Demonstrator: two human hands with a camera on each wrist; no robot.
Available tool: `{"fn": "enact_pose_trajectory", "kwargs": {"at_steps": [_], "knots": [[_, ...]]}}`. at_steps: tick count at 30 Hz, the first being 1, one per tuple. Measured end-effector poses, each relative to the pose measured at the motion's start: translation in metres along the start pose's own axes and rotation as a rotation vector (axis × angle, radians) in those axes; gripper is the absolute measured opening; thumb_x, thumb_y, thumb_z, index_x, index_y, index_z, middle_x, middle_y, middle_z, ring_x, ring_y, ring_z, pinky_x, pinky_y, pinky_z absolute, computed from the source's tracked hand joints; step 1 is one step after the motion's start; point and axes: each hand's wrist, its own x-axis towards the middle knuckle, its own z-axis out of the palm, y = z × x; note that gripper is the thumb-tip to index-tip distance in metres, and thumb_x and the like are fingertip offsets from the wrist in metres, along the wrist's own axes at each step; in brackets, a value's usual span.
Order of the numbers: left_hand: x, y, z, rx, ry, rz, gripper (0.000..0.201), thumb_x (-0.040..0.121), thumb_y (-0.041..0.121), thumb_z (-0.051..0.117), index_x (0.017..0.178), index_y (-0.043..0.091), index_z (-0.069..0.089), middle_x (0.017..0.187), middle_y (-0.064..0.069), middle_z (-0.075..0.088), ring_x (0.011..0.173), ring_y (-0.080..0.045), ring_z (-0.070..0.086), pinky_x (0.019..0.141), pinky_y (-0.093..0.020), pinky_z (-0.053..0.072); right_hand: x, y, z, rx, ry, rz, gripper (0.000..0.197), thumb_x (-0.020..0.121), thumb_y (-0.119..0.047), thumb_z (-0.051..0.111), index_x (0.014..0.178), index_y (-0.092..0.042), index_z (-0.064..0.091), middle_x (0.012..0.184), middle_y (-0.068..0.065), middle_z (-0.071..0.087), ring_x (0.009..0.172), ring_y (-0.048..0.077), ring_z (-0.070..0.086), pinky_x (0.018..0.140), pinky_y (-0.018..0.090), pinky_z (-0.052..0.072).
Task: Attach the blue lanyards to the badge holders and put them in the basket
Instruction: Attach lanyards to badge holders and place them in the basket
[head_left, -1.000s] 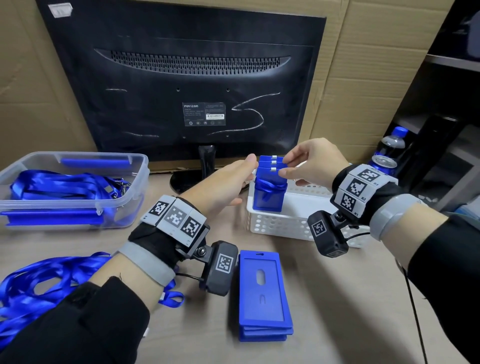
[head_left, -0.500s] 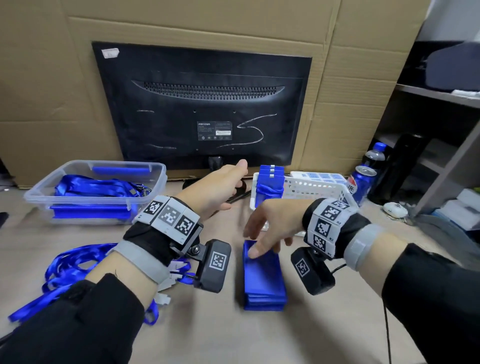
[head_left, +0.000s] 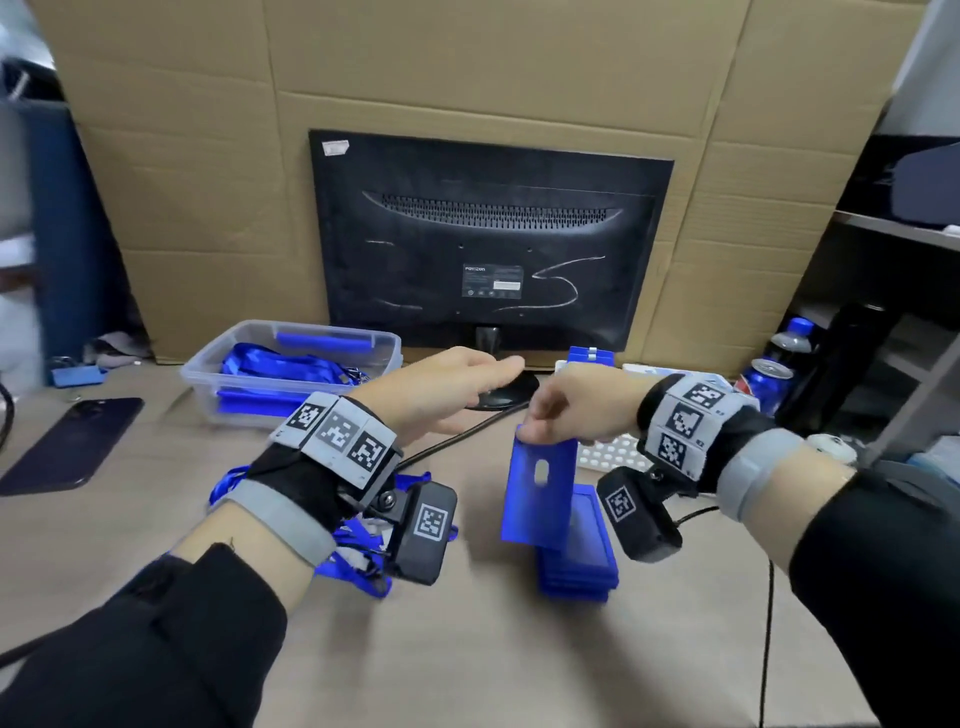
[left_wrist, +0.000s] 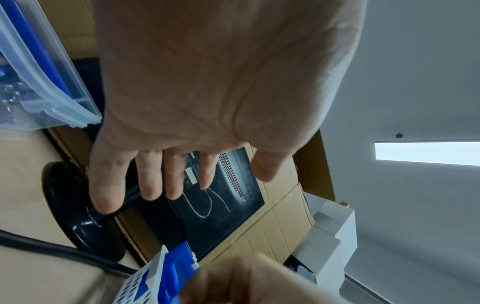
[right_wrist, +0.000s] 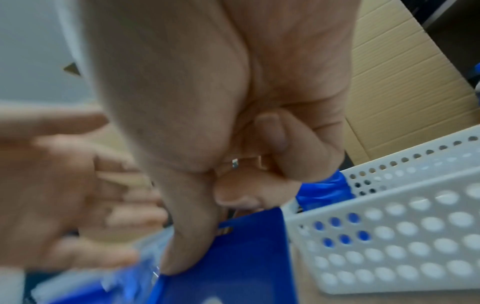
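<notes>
My right hand (head_left: 540, 423) pinches the top edge of a blue badge holder (head_left: 540, 493), which hangs lifted above the stack of blue badge holders (head_left: 582, 566) on the table. In the right wrist view the thumb (right_wrist: 187, 242) presses on that badge holder (right_wrist: 233, 257). My left hand (head_left: 467, 387) hovers open just left of it, fingers (left_wrist: 148, 181) straight and holding nothing. The white perforated basket (head_left: 608, 454) behind my right hand holds upright finished badge holders (head_left: 589, 356). Loose blue lanyards (head_left: 358, 566) lie under my left wrist.
A clear plastic tub (head_left: 291, 374) with lanyards and holders stands at the back left. A black monitor (head_left: 488, 244) on a round base and its cable are behind my hands. A dark phone (head_left: 67, 447) lies far left; a can (head_left: 766, 384) and bottle (head_left: 792, 338) stand right.
My right hand left the basket, came down to the stack and has lifted one badge holder off it. My left hand stayed open in the air.
</notes>
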Motion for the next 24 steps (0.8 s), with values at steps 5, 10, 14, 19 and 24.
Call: {"fn": "enact_pose_trajectory", "kwargs": {"at_steps": [5,10,14,19,24], "knots": [[-0.024,-0.014,-0.025,0.017,-0.276,-0.069,0.031,0.103,0.014,0.065,0.127,-0.004,0.058,0.122,-0.023,0.073,0.115,-0.039,0.071,0.1,-0.046,0.058,0.01,-0.056,0.002,0.431,0.148,-0.206,0.03,0.103,-0.038,0.064,0.093,-0.011,0.07,0.068,0.008,0.056,0.052,0.016,0.047,0.044,0.023,0.039],[-0.051,-0.043,-0.07,0.054,-0.007,-0.226,0.024,0.107,0.0,0.047,0.124,-0.004,0.063,0.094,-0.012,0.078,0.086,-0.036,0.074,0.086,-0.053,0.06,0.04,-0.093,0.041,0.401,-0.057,-0.007,0.035,0.09,-0.039,0.081,0.103,-0.008,0.073,0.078,0.002,0.07,0.06,0.015,0.068,0.059,0.027,0.06],[-0.067,-0.06,-0.09,-0.056,0.078,-0.303,0.02,0.101,-0.003,0.049,0.114,0.005,0.064,0.074,-0.007,0.062,0.068,-0.024,0.058,0.073,-0.042,0.051,0.05,-0.12,0.073,0.09,-0.425,0.044,0.019,0.085,-0.014,0.086,0.103,-0.011,0.082,0.067,0.003,0.077,0.068,0.018,0.069,0.082,0.037,0.06],[-0.073,-0.073,-0.097,-0.092,0.11,-0.313,0.018,0.1,0.003,0.056,0.114,0.01,0.064,0.088,-0.01,0.065,0.076,-0.027,0.065,0.079,-0.042,0.055,0.063,-0.138,0.098,-0.205,-0.34,0.032,0.027,0.077,-0.017,0.088,0.103,-0.021,0.081,0.061,-0.005,0.069,0.062,0.015,0.063,0.086,0.036,0.062],[-0.074,-0.075,-0.098,-0.124,0.125,-0.248,0.02,0.098,0.002,0.063,0.116,0.01,0.065,0.094,-0.01,0.069,0.082,-0.027,0.067,0.082,-0.043,0.055,0.067,-0.131,0.096,-0.2,-0.36,0.03,0.026,0.076,-0.026,0.09,0.099,-0.016,0.083,0.073,0.0,0.075,0.068,0.018,0.066,0.082,0.035,0.063]]}}
